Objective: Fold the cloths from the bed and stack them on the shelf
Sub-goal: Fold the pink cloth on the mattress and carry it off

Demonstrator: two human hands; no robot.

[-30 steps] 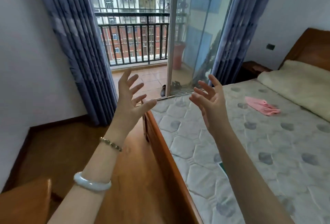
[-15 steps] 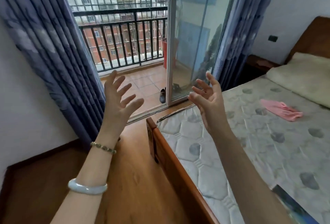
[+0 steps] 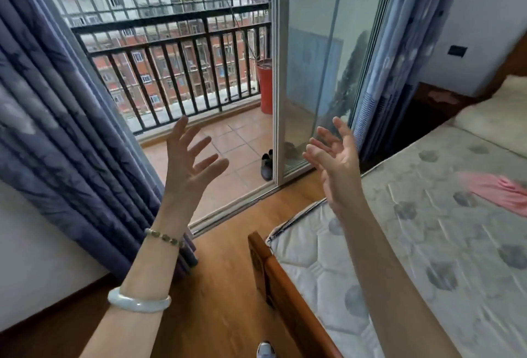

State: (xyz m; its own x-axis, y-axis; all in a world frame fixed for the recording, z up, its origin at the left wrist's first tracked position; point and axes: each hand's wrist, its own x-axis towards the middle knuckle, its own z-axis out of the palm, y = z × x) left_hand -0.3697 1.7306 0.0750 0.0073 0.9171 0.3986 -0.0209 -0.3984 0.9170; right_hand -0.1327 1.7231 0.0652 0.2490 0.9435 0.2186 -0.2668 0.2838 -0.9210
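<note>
Above the wooden floor (image 3: 222, 286), the left hand (image 3: 185, 169) and the right hand (image 3: 336, 158) are raised with fingers spread wide, and nothing is held by either. A pink cloth (image 3: 496, 189) is seen lying crumpled on the bed (image 3: 413, 243), well apart from both hands.

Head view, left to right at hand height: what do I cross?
Dark blue pleated curtain → left hand → black shoe → right hand → crumpled pink cloth.
</note>
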